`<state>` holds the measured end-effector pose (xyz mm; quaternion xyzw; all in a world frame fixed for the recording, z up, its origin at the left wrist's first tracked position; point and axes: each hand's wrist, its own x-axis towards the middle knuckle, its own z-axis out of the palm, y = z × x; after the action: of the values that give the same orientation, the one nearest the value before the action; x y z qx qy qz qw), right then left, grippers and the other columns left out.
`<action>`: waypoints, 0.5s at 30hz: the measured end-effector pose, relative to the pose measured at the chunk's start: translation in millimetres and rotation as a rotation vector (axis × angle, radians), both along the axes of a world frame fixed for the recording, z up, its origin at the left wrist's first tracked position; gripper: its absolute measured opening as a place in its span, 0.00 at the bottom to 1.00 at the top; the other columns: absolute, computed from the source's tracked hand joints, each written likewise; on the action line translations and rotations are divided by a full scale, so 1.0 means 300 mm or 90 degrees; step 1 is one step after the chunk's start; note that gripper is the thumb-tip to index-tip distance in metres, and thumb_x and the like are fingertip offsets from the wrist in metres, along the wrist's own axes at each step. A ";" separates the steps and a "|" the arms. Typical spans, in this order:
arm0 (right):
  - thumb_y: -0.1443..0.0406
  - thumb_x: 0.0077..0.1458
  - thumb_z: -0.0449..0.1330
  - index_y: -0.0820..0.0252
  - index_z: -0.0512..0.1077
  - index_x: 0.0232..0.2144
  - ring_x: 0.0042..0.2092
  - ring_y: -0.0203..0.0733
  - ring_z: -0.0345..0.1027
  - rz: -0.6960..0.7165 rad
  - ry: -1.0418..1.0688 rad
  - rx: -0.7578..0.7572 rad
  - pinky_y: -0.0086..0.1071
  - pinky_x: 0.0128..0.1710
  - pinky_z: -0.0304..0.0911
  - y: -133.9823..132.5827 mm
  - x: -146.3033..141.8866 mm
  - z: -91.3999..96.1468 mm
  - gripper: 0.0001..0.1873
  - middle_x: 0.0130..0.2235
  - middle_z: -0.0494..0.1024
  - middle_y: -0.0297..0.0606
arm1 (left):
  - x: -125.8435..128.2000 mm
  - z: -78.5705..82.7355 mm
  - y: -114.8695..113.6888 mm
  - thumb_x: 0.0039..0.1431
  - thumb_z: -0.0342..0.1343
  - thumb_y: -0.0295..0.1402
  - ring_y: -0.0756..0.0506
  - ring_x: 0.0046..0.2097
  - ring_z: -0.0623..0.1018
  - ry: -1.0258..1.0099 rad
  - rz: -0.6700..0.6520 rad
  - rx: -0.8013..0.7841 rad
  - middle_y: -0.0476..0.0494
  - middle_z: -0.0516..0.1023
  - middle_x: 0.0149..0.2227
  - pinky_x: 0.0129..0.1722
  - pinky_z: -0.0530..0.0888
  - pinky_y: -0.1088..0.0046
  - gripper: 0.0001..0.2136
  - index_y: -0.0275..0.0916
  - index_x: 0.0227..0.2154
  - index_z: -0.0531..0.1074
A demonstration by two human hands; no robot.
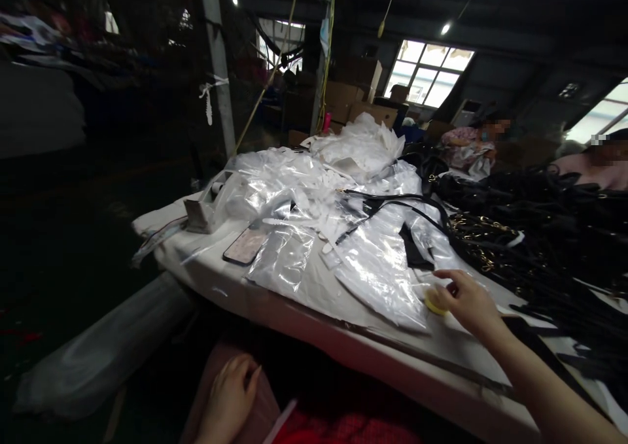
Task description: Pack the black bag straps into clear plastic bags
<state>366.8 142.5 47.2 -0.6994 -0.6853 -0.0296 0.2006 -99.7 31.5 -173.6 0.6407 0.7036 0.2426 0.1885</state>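
Observation:
My left hand (pixel 233 392) rests on my thigh, below the table edge, its fingers loosely curled together with nothing visible in them. Over the right part of the table, my right hand (pixel 464 297) has its fingers bent at a small yellow round thing (pixel 434 302), gripping its edge; the fingers partly hide it. Beside that hand lie clear plastic bags (pixel 375 267) and a flat black piece (pixel 416 248). A black strap (pixel 392 197) with a gold-coloured end runs across the bags.
A phone (pixel 244 246) and a metal block (pixel 197 216) lie on the left of the white-covered table (pixel 314 295). Black straps with gold hardware (pixel 483 235) pile up at right. Two people sit beyond them. A pole (pixel 219 71) stands behind. Plastic-wrapped material (pixel 105 346) lies below left.

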 end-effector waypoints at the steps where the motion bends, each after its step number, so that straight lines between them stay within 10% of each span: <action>1: 0.58 0.53 0.55 0.58 0.75 0.43 0.30 0.44 0.73 0.006 0.000 0.005 0.38 0.33 0.68 -0.003 0.001 -0.015 0.18 0.41 0.78 0.43 | 0.001 0.005 -0.009 0.60 0.45 0.39 0.38 0.45 0.78 -0.011 -0.002 0.002 0.38 0.80 0.39 0.49 0.73 0.57 0.15 0.39 0.31 0.75; 7: 0.70 0.44 0.58 0.60 0.72 0.54 0.60 0.57 0.62 0.175 -0.138 -0.056 0.46 0.58 0.59 -0.014 -0.045 -0.078 0.32 0.61 0.66 0.50 | 0.035 0.055 -0.066 0.58 0.48 0.37 0.39 0.46 0.78 -0.058 -0.036 -0.027 0.38 0.81 0.41 0.50 0.74 0.59 0.13 0.39 0.34 0.77; 15: 0.63 0.62 0.49 0.60 0.78 0.36 0.40 0.52 0.75 0.139 -0.157 -0.059 0.44 0.44 0.67 -0.031 -0.041 -0.053 0.18 0.38 0.82 0.47 | 0.086 0.150 -0.096 0.60 0.47 0.33 0.42 0.43 0.78 -0.086 -0.094 -0.039 0.39 0.80 0.38 0.47 0.74 0.65 0.12 0.39 0.33 0.76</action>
<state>354.5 133.0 31.4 -0.6206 -0.7771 -0.0615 0.0849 -73.9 2.8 -128.5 0.6669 0.6471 0.2492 0.2728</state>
